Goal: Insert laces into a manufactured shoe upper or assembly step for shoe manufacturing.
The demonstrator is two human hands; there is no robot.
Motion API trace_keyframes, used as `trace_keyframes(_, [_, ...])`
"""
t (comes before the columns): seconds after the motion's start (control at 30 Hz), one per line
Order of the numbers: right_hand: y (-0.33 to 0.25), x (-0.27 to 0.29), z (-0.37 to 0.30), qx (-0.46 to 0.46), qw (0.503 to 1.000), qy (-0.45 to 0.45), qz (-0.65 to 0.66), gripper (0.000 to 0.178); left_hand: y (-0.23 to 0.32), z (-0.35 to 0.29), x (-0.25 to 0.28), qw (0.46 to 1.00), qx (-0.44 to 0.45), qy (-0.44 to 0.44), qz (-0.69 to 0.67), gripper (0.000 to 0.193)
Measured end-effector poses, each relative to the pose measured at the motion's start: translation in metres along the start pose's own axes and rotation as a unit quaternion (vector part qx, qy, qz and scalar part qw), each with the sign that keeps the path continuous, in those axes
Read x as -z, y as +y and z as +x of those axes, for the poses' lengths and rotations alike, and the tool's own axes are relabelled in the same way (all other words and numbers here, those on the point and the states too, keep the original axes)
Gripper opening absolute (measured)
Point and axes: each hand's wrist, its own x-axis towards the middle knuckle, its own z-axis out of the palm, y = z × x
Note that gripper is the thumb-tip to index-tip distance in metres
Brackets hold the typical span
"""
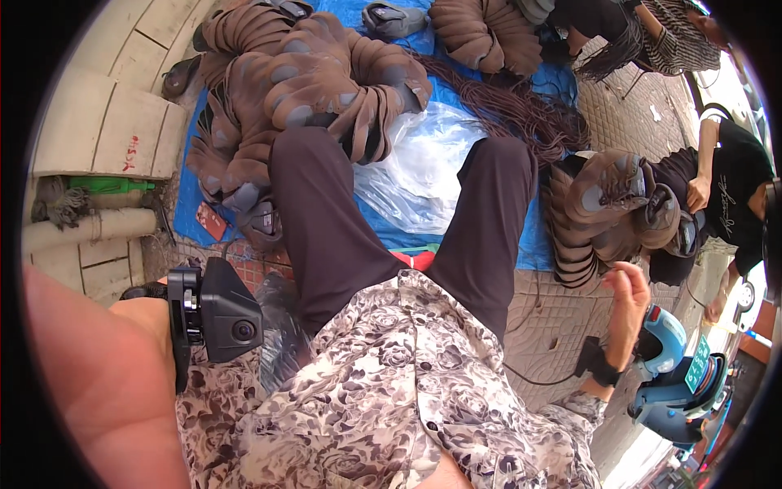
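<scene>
My left hand [106,383] looms very large at the lower left, cut off by the edge of the picture, so its fingers are hard to make out. A black camera device [232,318] is strapped at that wrist. Out to the right, my right hand [629,297] is raised with loosely bent fingers and nothing visible in them; a black band [604,365] circles its wrist. Nearest to it lies a pile of nested brown shoe uppers [603,212]. Between my knees, a clear plastic sheet [423,171] covers part of a blue tarp [533,236].
Long curved stacks of brown shoe uppers [326,81] lie on the tarp's left, beside a bundle of brown cords [513,106]. At right, a person in black [737,179] touches the near pile. A blue scooter [668,350] stands behind my right hand; a pale wall [106,122] borders the left.
</scene>
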Motion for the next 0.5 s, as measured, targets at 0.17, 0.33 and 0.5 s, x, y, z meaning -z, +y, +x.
trace_keyframes(0.17, [-0.011,0.069,0.017,0.051,0.994,0.065,-0.069,0.019,0.001,-0.009,0.011,1.0,-0.012,0.013,-0.021,0.064])
trace_keyframes(0.33, [-0.037,0.092,0.015,0.046,0.985,0.128,-0.11,0.023,-0.019,0.005,-0.021,0.996,-0.057,0.019,-0.072,0.063])
trace_keyframes(0.5, [-0.049,0.05,0.012,0.103,0.988,0.053,-0.106,0.014,-0.011,0.053,-0.038,0.996,-0.083,0.012,0.015,0.063])
